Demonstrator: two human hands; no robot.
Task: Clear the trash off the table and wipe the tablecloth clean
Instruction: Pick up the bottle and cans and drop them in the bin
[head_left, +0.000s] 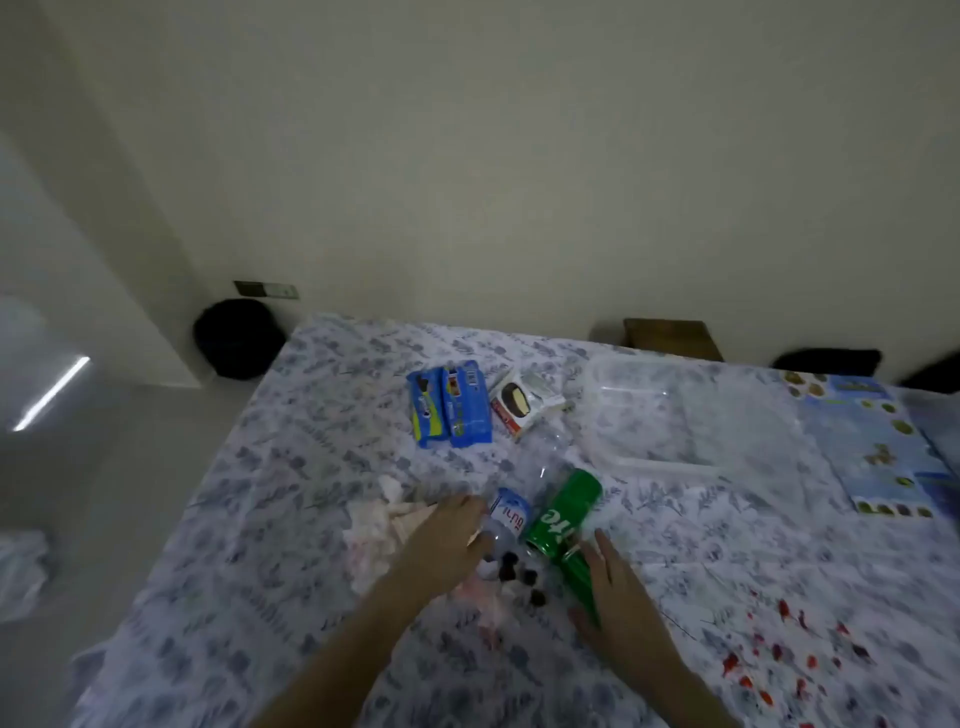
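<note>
Surface (270, 519) fully littered, red stains (789, 654) unwiped | your left hand (447, 535) grips tissues (379, 514), right hand (613, 587) flat, ungripping, on green can (563, 512) | barely started

Tablecloth (270, 519): matt printed cloth. Green can (563, 512): glossy metal. Bottle (524, 483), tray (670, 415): clear plastic. Blue wrappers (449, 408): shiny.

A clear bottle (511, 512) with a blue-white label and a green can (563, 514) were laid side by side between the hands; crumpled tissue (379, 519) was spread under the left hand, red stains (795, 660) right of the right hand.
</note>
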